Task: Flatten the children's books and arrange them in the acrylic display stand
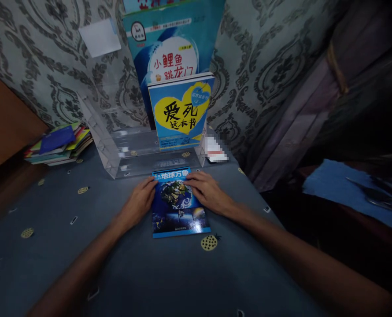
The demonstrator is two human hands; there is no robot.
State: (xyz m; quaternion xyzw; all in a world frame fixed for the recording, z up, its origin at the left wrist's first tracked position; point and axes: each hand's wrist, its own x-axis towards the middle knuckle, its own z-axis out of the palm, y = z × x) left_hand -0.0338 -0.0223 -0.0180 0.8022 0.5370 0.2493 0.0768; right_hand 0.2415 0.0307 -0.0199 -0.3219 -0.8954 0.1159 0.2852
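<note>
A blue book [178, 220] with a picture of the Earth and Chinese lettering on its cover lies face up on the patterned tablecloth. My left hand [139, 200] holds its left edge near the top, fingertips touching the cover's border. On the opposite side, my right hand [209, 193] grips the upper right edge, with fingers resting over the cover. The undersides of both hands are hidden. Just beyond the book stands a clear acrylic book rack [108, 152]. In it, a blue book with a yellow heart [179, 112] leans in front of a taller teal book [136, 57].
A pile of books [60, 143] lies at the back left. A white item with a red stripe [216, 152], partly blurred, sits right of the rack. Patterned wall covering [249, 57] rises behind, and a purple curtain [291, 123] hangs at right near a blue cloth [341, 189].
</note>
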